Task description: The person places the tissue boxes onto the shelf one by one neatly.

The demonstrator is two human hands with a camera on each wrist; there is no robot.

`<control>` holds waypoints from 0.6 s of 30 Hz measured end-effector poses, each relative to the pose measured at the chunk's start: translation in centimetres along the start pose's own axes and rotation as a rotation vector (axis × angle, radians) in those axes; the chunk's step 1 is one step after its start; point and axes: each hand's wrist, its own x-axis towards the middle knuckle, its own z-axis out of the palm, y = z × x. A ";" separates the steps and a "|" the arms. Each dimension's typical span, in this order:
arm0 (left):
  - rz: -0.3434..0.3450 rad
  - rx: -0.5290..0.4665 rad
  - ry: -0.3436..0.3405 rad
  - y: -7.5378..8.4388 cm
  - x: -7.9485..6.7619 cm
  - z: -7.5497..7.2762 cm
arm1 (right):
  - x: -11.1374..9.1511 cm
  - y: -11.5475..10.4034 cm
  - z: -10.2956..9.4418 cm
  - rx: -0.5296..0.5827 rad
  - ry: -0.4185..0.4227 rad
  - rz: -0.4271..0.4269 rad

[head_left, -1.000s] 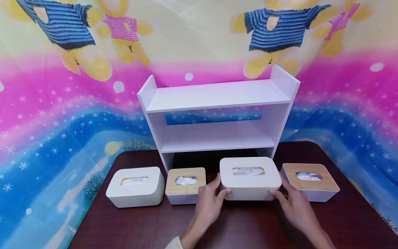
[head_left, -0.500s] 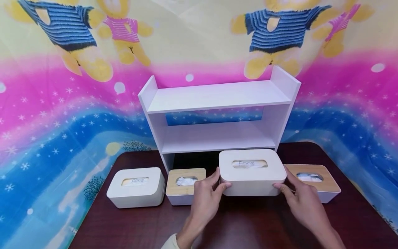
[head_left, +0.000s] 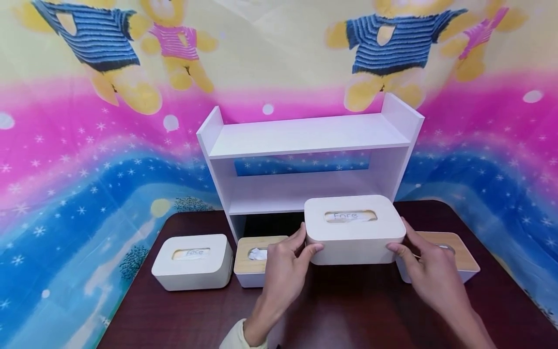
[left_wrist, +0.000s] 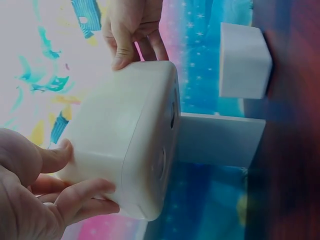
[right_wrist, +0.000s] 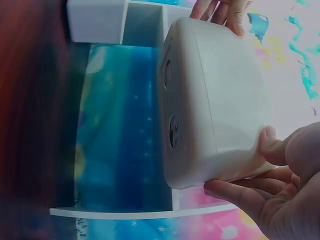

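Observation:
A cream tissue box point(head_left: 355, 251), with a slip marked "Face" in its oval top slot, is held up off the table before the white shelf. My left hand point(head_left: 285, 265) grips its left end, thumb on the near side. At the opposite end my right hand point(head_left: 431, 271) holds it the same way. Both wrist views show the box point(left_wrist: 112, 120) in the air, its underside point(right_wrist: 175, 132) with round openings facing the table. Fingers wrap the ends while the thumbs press the near side.
A white two-tier shelf point(head_left: 305, 134) stands at the back of the dark red table point(head_left: 340, 310). Another cream tissue box point(head_left: 192, 278) sits at the left. Wood-topped tissue boxes stand behind my left hand point(head_left: 250, 280) and right hand point(head_left: 468, 257), partly covered. A patterned cloth hangs behind.
Both hands have raised the cream tissue box from low near the table to the front of the shelf's middle board. The other boxes stay where they were.

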 end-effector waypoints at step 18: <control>0.017 0.001 0.043 1.4 3.0 -0.7 | 3.6 -0.8 -0.4 0.018 0.035 0.032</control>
